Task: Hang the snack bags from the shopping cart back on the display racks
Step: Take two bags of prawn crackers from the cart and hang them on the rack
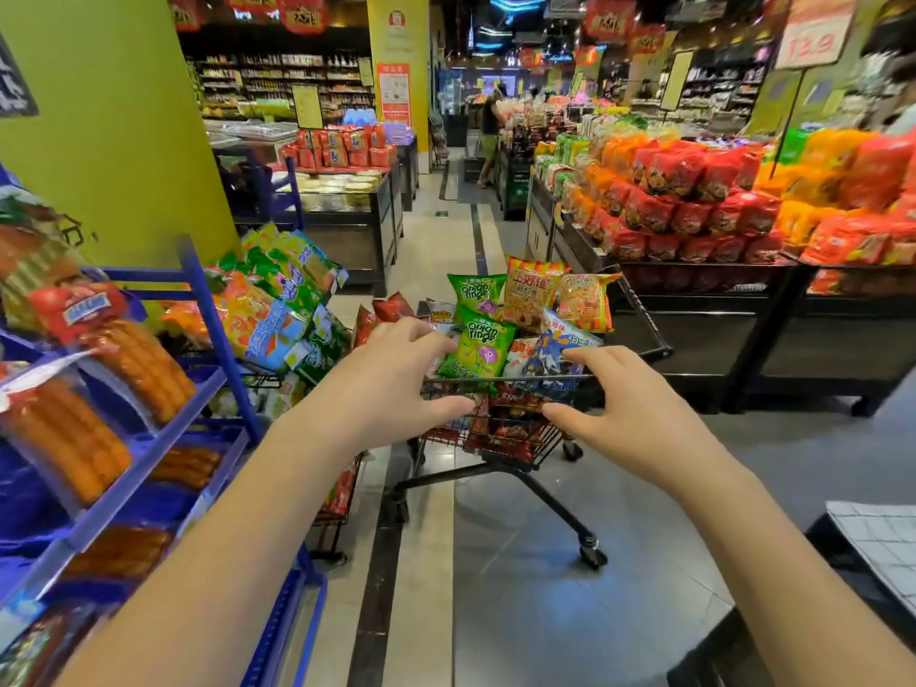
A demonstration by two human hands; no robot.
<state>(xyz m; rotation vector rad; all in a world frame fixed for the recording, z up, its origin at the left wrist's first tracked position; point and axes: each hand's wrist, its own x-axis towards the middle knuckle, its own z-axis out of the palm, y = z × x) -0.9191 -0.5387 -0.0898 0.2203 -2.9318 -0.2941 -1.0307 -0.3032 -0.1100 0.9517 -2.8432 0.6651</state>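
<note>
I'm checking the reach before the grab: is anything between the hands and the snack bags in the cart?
Nothing visible does. The left hand and right hand hover open at the near side of the shopping cart, and the green onion rings bag sticks up above its rim, uncovered.

The left hand (396,384) and right hand (629,414) are hiding parts of the near rim of the shopping cart (515,451), and the snack bags (510,423) lying low between them are sinking into shadow, their prints unreadable. Left of the left hand, the blue rack (218,339) of sausage packs (64,438) is blurring and running off the edge. Right of the right hand, a checked sheet (877,542) is being cut off.
</note>
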